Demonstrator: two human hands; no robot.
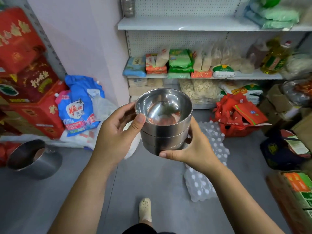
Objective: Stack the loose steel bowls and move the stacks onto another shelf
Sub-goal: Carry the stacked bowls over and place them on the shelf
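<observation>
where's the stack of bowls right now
The stack of steel bowls is mid-frame in the head view, held up between the left hand and the right hand, in front of the shelves.

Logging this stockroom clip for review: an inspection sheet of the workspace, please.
Surface: grey floor; white upper shelf with green packs at its right end.
Job's things: stack of steel bowls, three rims showing, held in the air.
Clutter: steel pot, blue bag, bottled water pack and red bags on the floor.
Grippers: left hand grips the stack's top; right hand grips its base.
Cables: nothing seen.
Surroundings: food packs on the middle shelf; red boxes at left.
</observation>
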